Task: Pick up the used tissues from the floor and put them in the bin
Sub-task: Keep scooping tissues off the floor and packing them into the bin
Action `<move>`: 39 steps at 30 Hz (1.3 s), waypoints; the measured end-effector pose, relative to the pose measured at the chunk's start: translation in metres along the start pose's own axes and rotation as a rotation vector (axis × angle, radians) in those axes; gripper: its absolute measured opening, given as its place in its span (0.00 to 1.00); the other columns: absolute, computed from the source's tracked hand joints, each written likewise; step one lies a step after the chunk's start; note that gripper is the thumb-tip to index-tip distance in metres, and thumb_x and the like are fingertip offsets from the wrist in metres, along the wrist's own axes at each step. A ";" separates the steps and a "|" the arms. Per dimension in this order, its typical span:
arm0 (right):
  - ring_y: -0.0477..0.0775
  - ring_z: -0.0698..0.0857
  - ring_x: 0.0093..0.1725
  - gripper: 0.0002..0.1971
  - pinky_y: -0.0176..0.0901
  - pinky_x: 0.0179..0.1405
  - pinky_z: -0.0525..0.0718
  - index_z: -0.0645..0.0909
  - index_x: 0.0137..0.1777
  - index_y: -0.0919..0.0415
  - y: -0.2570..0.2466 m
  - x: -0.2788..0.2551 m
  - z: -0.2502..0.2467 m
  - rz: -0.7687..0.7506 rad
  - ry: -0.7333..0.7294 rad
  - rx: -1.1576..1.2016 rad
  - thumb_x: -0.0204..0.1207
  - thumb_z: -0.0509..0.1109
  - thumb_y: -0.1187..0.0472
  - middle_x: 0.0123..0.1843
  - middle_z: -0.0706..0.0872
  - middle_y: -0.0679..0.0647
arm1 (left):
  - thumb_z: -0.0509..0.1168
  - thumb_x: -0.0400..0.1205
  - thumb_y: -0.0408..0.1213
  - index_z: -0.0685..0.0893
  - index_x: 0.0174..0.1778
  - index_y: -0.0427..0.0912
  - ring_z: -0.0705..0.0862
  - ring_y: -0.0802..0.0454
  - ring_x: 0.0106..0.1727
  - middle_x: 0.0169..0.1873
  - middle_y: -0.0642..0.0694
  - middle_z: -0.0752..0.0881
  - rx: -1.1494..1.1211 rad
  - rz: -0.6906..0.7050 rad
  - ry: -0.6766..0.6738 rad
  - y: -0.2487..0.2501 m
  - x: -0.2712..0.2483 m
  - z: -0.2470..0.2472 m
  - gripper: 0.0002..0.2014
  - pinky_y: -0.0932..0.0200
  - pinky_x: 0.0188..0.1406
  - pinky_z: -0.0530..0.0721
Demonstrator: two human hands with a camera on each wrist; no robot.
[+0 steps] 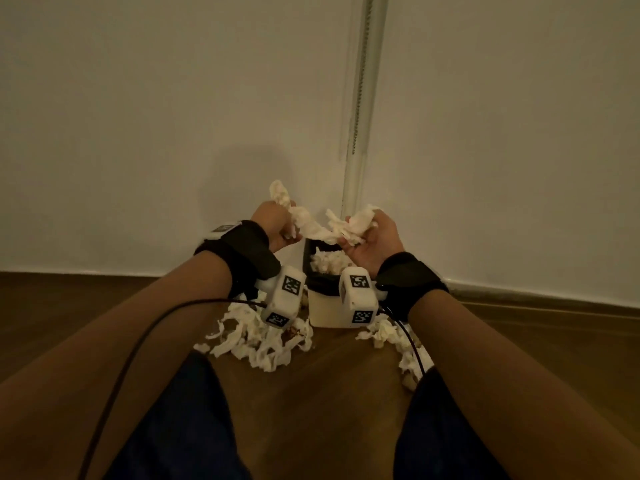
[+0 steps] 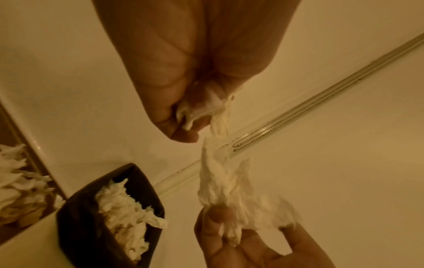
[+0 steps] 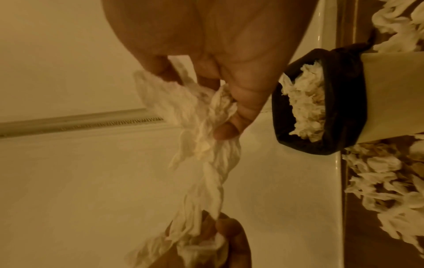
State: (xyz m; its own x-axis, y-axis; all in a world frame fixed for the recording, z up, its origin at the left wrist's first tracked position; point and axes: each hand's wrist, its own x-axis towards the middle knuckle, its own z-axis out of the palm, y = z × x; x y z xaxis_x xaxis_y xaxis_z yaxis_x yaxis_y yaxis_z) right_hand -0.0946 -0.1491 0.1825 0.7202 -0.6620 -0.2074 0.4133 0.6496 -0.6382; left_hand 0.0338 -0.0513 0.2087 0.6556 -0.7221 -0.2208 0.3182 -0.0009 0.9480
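Note:
Both hands are raised above a small white bin [image 1: 327, 311] lined with a dark bag and stuffed with crumpled tissues [image 1: 327, 263]. My left hand [image 1: 277, 223] grips one end of a long white tissue [image 1: 304, 221]. My right hand [image 1: 369, 237] grips the other end, bunched in its fingers. The tissue [image 2: 226, 183] stretches twisted between the two hands in the left wrist view, and in the right wrist view the tissue [image 3: 204, 145] runs down from my right hand [image 3: 226, 108] to my left hand [image 3: 220, 234]. The bin [image 2: 84, 217] sits below, and the bin [image 3: 339, 101] is packed full.
Loose tissues [image 1: 263, 341] lie in a heap on the wooden floor left of the bin, and more tissues [image 1: 398, 344] trail to its right. The bin stands against a white wall with a vertical pipe [image 1: 360, 116]. My knees in dark fabric [image 1: 180, 427] frame the floor.

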 end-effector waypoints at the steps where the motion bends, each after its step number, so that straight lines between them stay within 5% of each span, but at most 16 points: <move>1: 0.54 0.80 0.38 0.12 0.35 0.24 0.83 0.77 0.48 0.65 -0.005 -0.004 0.002 -0.011 0.011 -0.045 0.83 0.59 0.55 0.41 0.78 0.58 | 0.45 0.77 0.17 0.70 0.32 0.40 0.65 0.51 0.28 0.30 0.43 0.67 -0.004 -0.002 -0.015 0.002 -0.002 0.003 0.16 0.59 0.28 0.69; 4: 0.53 0.82 0.43 0.18 0.33 0.32 0.85 0.74 0.68 0.73 -0.013 -0.010 -0.001 -0.098 0.038 -0.242 0.79 0.66 0.69 0.46 0.82 0.60 | 0.59 0.81 0.30 0.69 0.33 0.43 0.67 0.53 0.26 0.28 0.46 0.69 -0.003 -0.004 -0.105 0.001 -0.009 0.012 0.11 0.61 0.27 0.69; 7: 0.56 0.81 0.51 0.19 0.42 0.55 0.81 0.71 0.71 0.73 -0.021 -0.011 -0.006 -0.133 0.026 -0.263 0.79 0.61 0.76 0.52 0.80 0.62 | 0.71 0.77 0.32 0.70 0.33 0.45 0.70 0.54 0.27 0.28 0.48 0.71 0.118 0.148 -0.042 -0.001 -0.009 0.024 0.14 0.60 0.29 0.72; 11: 0.52 0.79 0.42 0.20 0.41 0.49 0.81 0.70 0.71 0.75 -0.031 -0.014 -0.010 -0.152 0.004 -0.197 0.80 0.55 0.79 0.44 0.79 0.59 | 0.59 0.83 0.26 0.74 0.40 0.42 0.76 0.53 0.29 0.32 0.45 0.74 0.080 0.235 -0.054 -0.004 -0.010 0.041 0.09 0.60 0.32 0.81; 15: 0.63 0.79 0.63 0.20 0.50 0.68 0.76 0.69 0.72 0.77 -0.033 -0.014 -0.013 -0.206 0.031 -0.184 0.80 0.54 0.80 0.63 0.78 0.69 | 0.51 0.86 0.28 0.74 0.55 0.39 0.84 0.47 0.38 0.42 0.43 0.77 0.094 0.219 -0.138 -0.006 -0.013 0.046 0.08 0.61 0.33 0.85; 18: 0.63 0.78 0.63 0.17 0.46 0.59 0.82 0.73 0.68 0.76 -0.031 -0.017 -0.015 -0.231 0.063 -0.150 0.80 0.55 0.80 0.70 0.75 0.70 | 0.49 0.87 0.32 0.74 0.54 0.43 0.83 0.46 0.39 0.42 0.42 0.78 0.137 0.189 -0.135 -0.009 -0.014 0.047 0.09 0.52 0.41 0.85; 21: 0.58 0.80 0.49 0.17 0.39 0.42 0.86 0.78 0.62 0.69 -0.030 -0.016 -0.017 -0.207 0.086 -0.146 0.80 0.54 0.80 0.62 0.77 0.66 | 0.50 0.86 0.34 0.77 0.47 0.46 0.83 0.43 0.44 0.45 0.43 0.77 0.222 0.169 -0.105 -0.012 -0.015 0.048 0.11 0.46 0.44 0.86; 24: 0.50 0.74 0.35 0.17 0.40 0.36 0.79 0.78 0.61 0.68 -0.029 -0.014 -0.018 -0.187 0.157 -0.188 0.82 0.50 0.76 0.39 0.75 0.57 | 0.50 0.85 0.35 0.77 0.41 0.45 0.81 0.45 0.38 0.40 0.44 0.73 0.228 0.167 -0.047 -0.014 -0.013 0.051 0.12 0.54 0.32 0.85; 26: 0.48 0.71 0.31 0.16 0.39 0.33 0.75 0.79 0.53 0.65 -0.028 -0.014 -0.017 -0.166 0.186 -0.182 0.82 0.49 0.73 0.35 0.71 0.55 | 0.49 0.85 0.34 0.74 0.44 0.44 0.68 0.55 0.31 0.35 0.41 0.70 0.263 0.174 -0.016 -0.016 -0.011 0.052 0.10 0.59 0.25 0.82; 27: 0.48 0.71 0.28 0.14 0.39 0.30 0.74 0.79 0.48 0.62 -0.029 -0.016 -0.017 -0.144 0.182 -0.154 0.81 0.51 0.70 0.34 0.70 0.54 | 0.49 0.86 0.33 0.72 0.46 0.42 0.56 0.55 0.43 0.33 0.38 0.70 0.266 0.170 -0.014 -0.017 -0.010 0.052 0.08 0.60 0.26 0.84; 28: 0.47 0.72 0.24 0.11 0.38 0.26 0.75 0.78 0.45 0.60 -0.029 -0.017 -0.015 -0.124 0.170 -0.126 0.81 0.54 0.66 0.32 0.69 0.53 | 0.50 0.86 0.32 0.71 0.47 0.41 0.79 0.53 0.40 0.32 0.36 0.68 0.272 0.165 -0.020 -0.017 -0.010 0.052 0.06 0.62 0.26 0.85; 30: 0.45 0.77 0.16 0.08 0.31 0.19 0.76 0.77 0.45 0.62 -0.030 -0.024 -0.011 -0.083 0.132 -0.109 0.81 0.60 0.59 0.27 0.74 0.53 | 0.56 0.84 0.35 0.68 0.41 0.46 0.68 0.57 0.26 0.30 0.43 0.66 0.302 0.189 -0.015 -0.017 -0.012 0.054 0.06 0.67 0.16 0.74; 32: 0.50 0.87 0.29 0.08 0.39 0.30 0.85 0.76 0.58 0.64 -0.029 -0.028 -0.008 -0.101 0.100 -0.157 0.81 0.62 0.64 0.30 0.82 0.55 | 0.59 0.82 0.52 0.72 0.50 0.47 0.69 0.51 0.26 0.34 0.43 0.72 0.354 0.204 -0.003 -0.014 -0.016 0.058 0.11 0.62 0.20 0.71; 34: 0.60 0.83 0.56 0.21 0.46 0.53 0.80 0.69 0.73 0.66 -0.028 -0.024 -0.011 -0.148 0.126 -0.250 0.81 0.58 0.75 0.51 0.78 0.57 | 0.51 0.82 0.61 0.73 0.66 0.40 0.76 0.42 0.31 0.52 0.29 0.79 0.366 0.200 0.031 -0.013 -0.015 0.062 0.29 0.56 0.30 0.77; 36: 0.57 0.79 0.54 0.25 0.43 0.58 0.76 0.65 0.76 0.70 -0.025 -0.022 -0.013 -0.175 0.166 -0.327 0.80 0.52 0.81 0.51 0.74 0.57 | 0.46 0.86 0.53 0.71 0.68 0.32 0.70 0.49 0.29 0.52 0.27 0.79 0.313 0.189 0.050 -0.014 -0.011 0.063 0.28 0.61 0.27 0.68; 39: 0.50 0.78 0.43 0.23 0.46 0.64 0.77 0.67 0.73 0.74 -0.024 -0.018 -0.018 -0.221 0.167 -0.342 0.79 0.52 0.83 0.41 0.73 0.56 | 0.46 0.87 0.35 0.71 0.56 0.39 0.68 0.55 0.31 0.34 0.47 0.70 0.332 0.202 0.077 -0.019 -0.006 0.063 0.10 0.63 0.26 0.67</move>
State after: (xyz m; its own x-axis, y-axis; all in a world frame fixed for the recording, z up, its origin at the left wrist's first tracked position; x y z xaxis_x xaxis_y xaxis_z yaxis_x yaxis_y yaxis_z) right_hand -0.1275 -0.1594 0.1879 0.5237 -0.8408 -0.1369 0.3192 0.3426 -0.8836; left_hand -0.0194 -0.0905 0.2060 0.7362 -0.6763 -0.0273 -0.0522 -0.0970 0.9939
